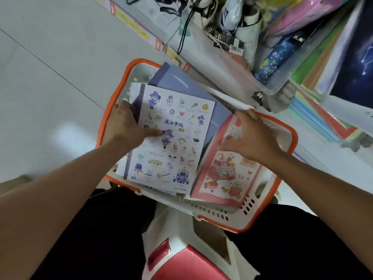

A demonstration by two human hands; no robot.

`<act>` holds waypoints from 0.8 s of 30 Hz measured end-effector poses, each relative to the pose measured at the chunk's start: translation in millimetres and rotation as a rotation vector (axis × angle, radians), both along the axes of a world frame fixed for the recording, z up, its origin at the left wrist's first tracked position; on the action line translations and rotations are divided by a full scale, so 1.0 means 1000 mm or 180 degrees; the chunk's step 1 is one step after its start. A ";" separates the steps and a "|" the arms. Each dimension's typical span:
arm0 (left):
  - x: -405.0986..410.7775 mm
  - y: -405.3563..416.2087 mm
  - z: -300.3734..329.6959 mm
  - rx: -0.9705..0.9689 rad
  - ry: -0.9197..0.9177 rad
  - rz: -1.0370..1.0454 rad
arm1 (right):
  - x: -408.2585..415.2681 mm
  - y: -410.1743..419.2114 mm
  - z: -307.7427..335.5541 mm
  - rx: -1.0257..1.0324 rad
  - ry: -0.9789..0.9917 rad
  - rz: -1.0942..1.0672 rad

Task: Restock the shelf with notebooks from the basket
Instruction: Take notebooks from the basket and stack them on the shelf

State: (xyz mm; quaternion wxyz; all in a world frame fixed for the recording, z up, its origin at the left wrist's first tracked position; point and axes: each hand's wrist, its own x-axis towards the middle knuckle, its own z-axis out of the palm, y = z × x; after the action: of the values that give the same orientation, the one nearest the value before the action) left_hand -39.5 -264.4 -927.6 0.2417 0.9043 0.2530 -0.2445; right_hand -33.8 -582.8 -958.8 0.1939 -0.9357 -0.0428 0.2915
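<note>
A white basket with an orange rim (pixel 292 138) sits in front of me and holds several notebooks. My left hand (pixel 127 124) grips the left edge of a white notebook with purple witch drawings (pixel 175 142), thumb lying on its cover. My right hand (pixel 252 136) rests with spread fingers on a pink notebook (pixel 224 176) at the basket's right side. A plain blue-grey notebook (pixel 181 83) lies beneath them at the far end. The shelf (pixel 201 47) runs from the top centre to the right.
On the shelf stand a clear bin (pixel 268 85) with a dark blue starry umbrella (pixel 276 57), bags with black cords (pixel 201 9) and stacked coloured paper (pixel 314 110). A pink and white stool (pixel 187 259) is under me. Pale floor tiles (pixel 50 77) spread to the left.
</note>
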 end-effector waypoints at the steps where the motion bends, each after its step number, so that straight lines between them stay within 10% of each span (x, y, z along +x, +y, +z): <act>1: 0.007 0.000 0.001 -0.0076 0.0040 -0.0093 | 0.004 0.006 -0.001 0.0041 -0.0078 -0.0027; 9: 0.039 -0.007 0.006 -0.0348 0.0291 -0.1190 | 0.039 0.002 0.016 -0.0271 -0.0312 0.0543; 16: 0.065 -0.021 0.033 -0.0853 0.0549 -0.1430 | 0.051 -0.028 0.046 0.0952 0.1356 0.1162; 24: 0.031 -0.053 0.133 -0.1791 -0.0877 -0.0729 | 0.031 -0.020 0.142 0.2278 0.0200 0.1009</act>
State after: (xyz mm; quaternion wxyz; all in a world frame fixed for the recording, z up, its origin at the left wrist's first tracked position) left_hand -8.1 -317.7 -794.3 0.4848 0.8492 0.0373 -0.2058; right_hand -3.3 -603.0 -816.6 0.4617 -0.7814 -0.2797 0.3130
